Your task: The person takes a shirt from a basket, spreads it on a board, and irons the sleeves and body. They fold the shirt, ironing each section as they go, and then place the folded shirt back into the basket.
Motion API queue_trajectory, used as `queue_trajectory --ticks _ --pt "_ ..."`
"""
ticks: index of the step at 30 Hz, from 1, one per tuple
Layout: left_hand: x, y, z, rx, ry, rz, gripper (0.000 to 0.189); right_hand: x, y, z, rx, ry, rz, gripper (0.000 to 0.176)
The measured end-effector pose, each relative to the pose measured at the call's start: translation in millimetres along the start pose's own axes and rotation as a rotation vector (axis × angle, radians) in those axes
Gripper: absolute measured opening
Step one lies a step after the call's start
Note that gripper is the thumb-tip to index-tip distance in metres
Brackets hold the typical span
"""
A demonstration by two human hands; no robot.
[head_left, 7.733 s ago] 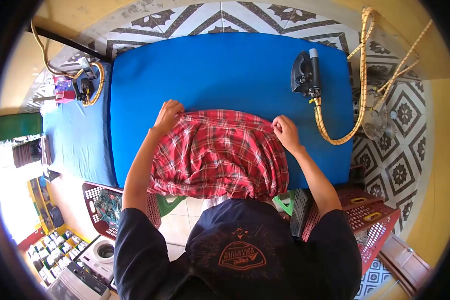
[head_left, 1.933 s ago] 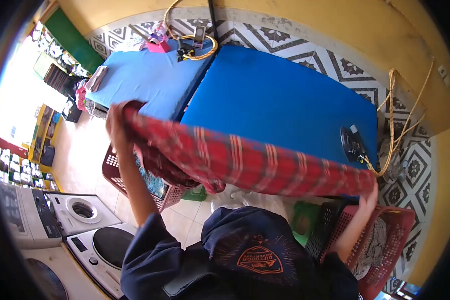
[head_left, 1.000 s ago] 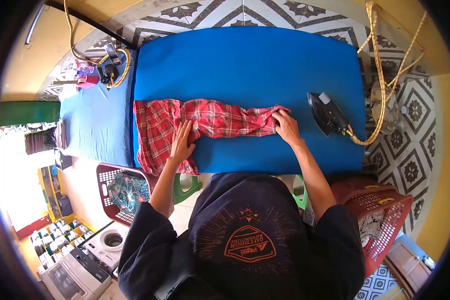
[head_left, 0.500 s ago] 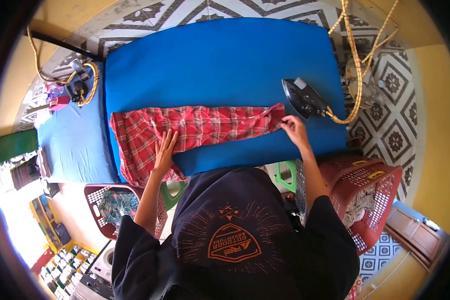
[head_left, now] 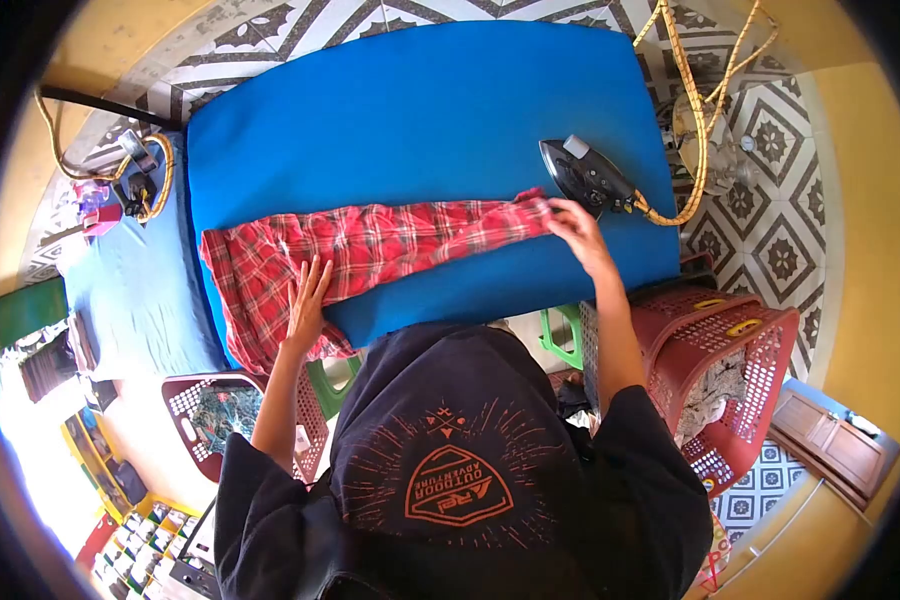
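A red plaid garment (head_left: 390, 245) lies across the blue padded ironing surface (head_left: 400, 110), broad on the left and narrowing to the right like a sleeve or trouser leg. My left hand (head_left: 308, 300) rests flat on its wide part, fingers stretched out. At the narrow right end, the fingers of my right hand (head_left: 578, 238) pinch the garment's edge, which is bunched up there. Just above that hand, a black steam iron (head_left: 592, 180) lies on the blue pad with its tip pointing to the upper left.
A yellow-banded hose (head_left: 703, 150) runs from the iron off the right edge. On the left, a second iron (head_left: 142, 190) stands on a lighter blue pad (head_left: 135, 310). Reddish plastic baskets with cloth flank me, one left (head_left: 315, 425), others right (head_left: 785, 350). A green stool (head_left: 562, 340) shows below the edge.
My right hand has drawn the garment's narrow end slightly upward, straightening that part. The left hand stays on the wide part. The whole view has shifted a little.
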State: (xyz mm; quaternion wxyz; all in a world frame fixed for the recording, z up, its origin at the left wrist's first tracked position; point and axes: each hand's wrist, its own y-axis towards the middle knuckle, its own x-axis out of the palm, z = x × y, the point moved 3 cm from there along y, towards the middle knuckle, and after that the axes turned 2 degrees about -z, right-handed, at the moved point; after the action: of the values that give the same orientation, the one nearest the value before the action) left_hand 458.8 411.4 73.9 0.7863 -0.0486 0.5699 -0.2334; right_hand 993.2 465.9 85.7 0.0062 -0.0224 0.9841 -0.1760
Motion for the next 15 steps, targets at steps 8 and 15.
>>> queue_trajectory --ticks 8,15 --pt "12 -12 9 -0.026 0.078 -0.034 0.095 -34 -48 46 0.047 -0.73 0.484 0.02" --pt "18 -10 12 -0.106 0.104 -0.017 0.094 75 -21 -31 -0.71 -0.981 0.26 0.035"
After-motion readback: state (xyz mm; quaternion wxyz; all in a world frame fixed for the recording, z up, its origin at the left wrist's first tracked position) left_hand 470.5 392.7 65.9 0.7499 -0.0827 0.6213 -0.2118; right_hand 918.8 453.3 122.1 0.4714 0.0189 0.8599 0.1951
